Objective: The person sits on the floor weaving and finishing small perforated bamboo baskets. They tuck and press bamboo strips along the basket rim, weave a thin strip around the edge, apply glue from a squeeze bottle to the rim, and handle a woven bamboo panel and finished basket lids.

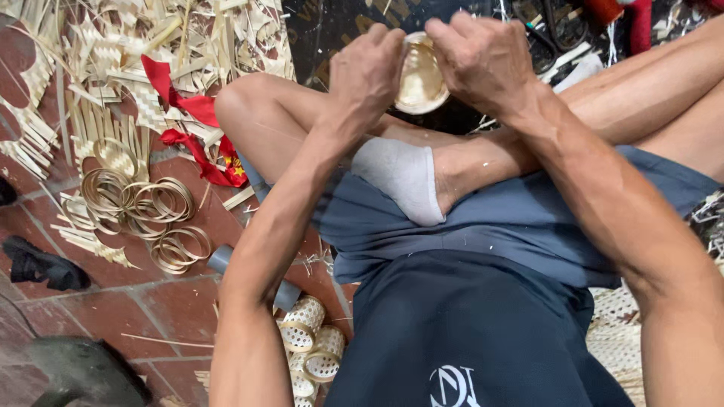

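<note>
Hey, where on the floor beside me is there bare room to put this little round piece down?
Bare red tiles lie between the loose bamboo rings, the black cloth and the small woven cylinders by your left arm. Upper left is crowded with bamboo strips and red ribbon. Both hands, left hand and right hand, grip the round piece.

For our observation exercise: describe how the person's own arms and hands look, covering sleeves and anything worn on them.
Both arms are bare to the picture's lower edge, with no sleeves showing. The left hand and right hand wear no gloves, and no rings, watch or bands are visible. The forearms look lean and sinewy.
</note>
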### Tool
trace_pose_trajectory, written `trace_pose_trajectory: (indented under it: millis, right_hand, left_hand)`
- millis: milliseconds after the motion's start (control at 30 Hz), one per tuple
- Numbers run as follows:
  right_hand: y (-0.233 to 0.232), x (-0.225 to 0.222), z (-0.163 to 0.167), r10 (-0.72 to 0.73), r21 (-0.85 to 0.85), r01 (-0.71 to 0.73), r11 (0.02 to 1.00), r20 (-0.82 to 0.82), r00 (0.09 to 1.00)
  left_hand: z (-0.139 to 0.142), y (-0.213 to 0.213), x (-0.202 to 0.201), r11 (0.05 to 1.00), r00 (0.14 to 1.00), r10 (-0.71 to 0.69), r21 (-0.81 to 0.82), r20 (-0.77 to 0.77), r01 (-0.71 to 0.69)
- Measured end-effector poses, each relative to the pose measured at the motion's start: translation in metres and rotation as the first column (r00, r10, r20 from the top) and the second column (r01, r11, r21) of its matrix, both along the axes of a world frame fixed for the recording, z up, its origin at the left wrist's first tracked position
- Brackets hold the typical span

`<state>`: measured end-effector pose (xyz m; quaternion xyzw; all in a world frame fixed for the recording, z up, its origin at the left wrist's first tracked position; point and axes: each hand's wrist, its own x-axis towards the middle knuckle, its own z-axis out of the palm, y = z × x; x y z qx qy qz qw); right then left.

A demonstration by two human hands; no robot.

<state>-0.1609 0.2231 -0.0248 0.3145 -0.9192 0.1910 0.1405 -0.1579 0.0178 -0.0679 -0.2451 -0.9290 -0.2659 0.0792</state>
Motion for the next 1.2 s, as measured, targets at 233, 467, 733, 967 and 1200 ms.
trace_pose_trajectory:
  millis: [233, 467, 733, 967, 1200]
  right_hand:
    - [0.002, -0.001, -0.016, 0.017, -0.082, -0.014, 0.997, 0.039, 0.999]
    - [0.008, -0.003, -0.033, 0.133, -0.198, -0.109, 0.974, 0.115, 0.984]
    - [0.013, -0.004, -0.047, 0.197, -0.117, -0.188, 0.975, 0.069, 0.978]
    - [0.011, -0.008, -0.043, 0.193, -0.095, -0.194, 0.977, -0.021, 0.981]
    - [0.006, -0.015, -0.027, 0.217, 0.115, -0.208, 0.971, -0.068, 0.974]
  left_hand:
    - [-0.011, 0.002, -0.004, 0.986, 0.994, -0.072, -0.155, -0.085, 0.058]
    - [-0.021, 0.001, 0.002, 0.99, 0.997, -0.036, -0.138, -0.067, 0.027]
    - [-0.027, -0.003, 0.01, 0.999, 0.999, -0.025, -0.043, -0.027, 0.023]
    - [-0.025, -0.004, 0.007, 0.998, 0.997, -0.031, -0.056, -0.074, 0.027]
    - [-0.024, -0.004, 0.012, 0.999, 0.998, -0.015, -0.032, -0.063, 0.013]
